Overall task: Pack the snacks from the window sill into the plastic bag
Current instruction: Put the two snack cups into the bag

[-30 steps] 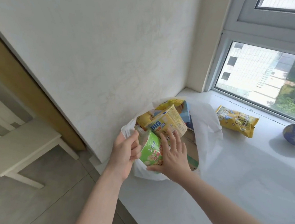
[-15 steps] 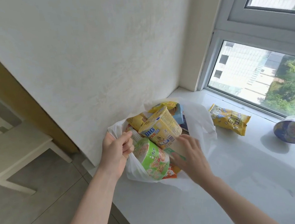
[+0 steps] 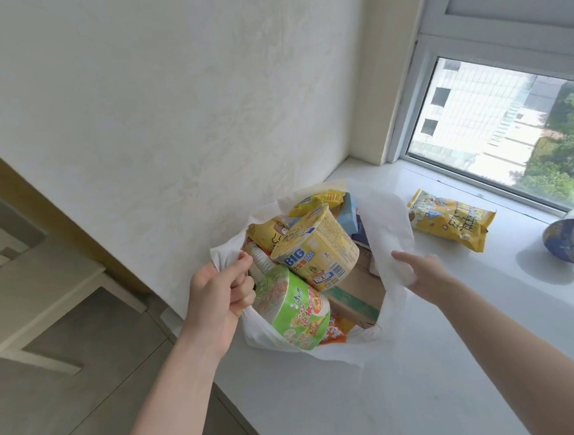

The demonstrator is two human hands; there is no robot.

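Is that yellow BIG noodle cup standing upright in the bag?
Tipped. The yellow cup lies on its side atop other snacks.

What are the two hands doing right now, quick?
Left hand: closed, gripping the rim of the white plastic bag.
Right hand: at the bag's other edge, but its grip cannot be told.

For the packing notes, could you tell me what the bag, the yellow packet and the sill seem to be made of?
Bag: thin white plastic film, matte; it crumples softly.
Yellow packet: glossy printed foil or plastic; crimped ends.
Sill: smooth pale stone or composite, slightly shiny; which one is unclear.
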